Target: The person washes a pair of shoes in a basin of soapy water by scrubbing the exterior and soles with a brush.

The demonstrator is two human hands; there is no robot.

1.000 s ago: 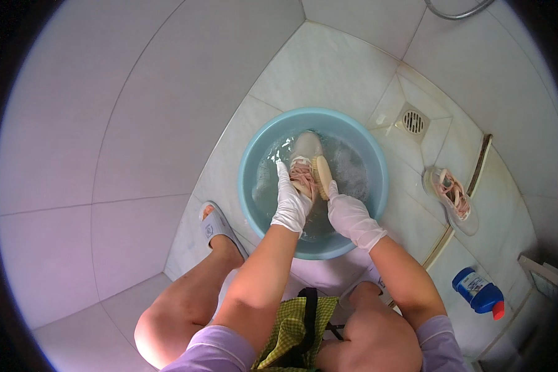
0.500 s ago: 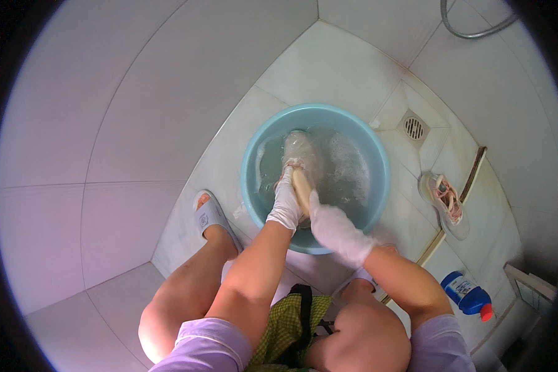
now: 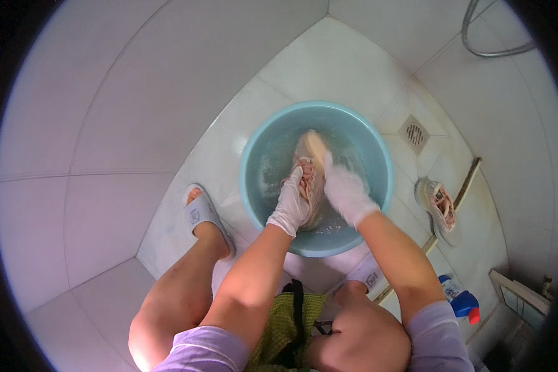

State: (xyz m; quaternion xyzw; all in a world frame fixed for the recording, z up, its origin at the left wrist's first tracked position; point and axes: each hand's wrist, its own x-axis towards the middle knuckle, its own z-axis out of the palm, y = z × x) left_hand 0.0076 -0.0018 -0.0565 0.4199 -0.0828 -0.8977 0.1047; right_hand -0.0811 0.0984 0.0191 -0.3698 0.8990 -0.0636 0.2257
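A light-coloured sneaker (image 3: 315, 195) with pink laces sits in a round light-blue basin (image 3: 250, 214) of soapy water. My left hand (image 3: 292, 202), in a white glove, is closed on the sneaker's left side beside the laces and steadies it. In my white-gloved right hand (image 3: 348, 191) is a beige scrub brush (image 3: 317, 149), pressed along the toe and right side of the sneaker. The right hand is somewhat smeared by motion. The brush's bristles are hidden beneath its back.
Another sneaker (image 3: 439, 208) with pink laces lies on the tiles right of the basin, by a raised strip (image 3: 467, 184). Beyond it is a floor drain (image 3: 415, 133). A blue bottle with a red cap (image 3: 462, 302) lies at lower right. A shower hose (image 3: 487, 53) hangs at upper right.
The brush and my right hand have moved forward along the sneaker, from the laces to its toe. The sneaker sits higher, its laces now showing. The view has shifted slightly.
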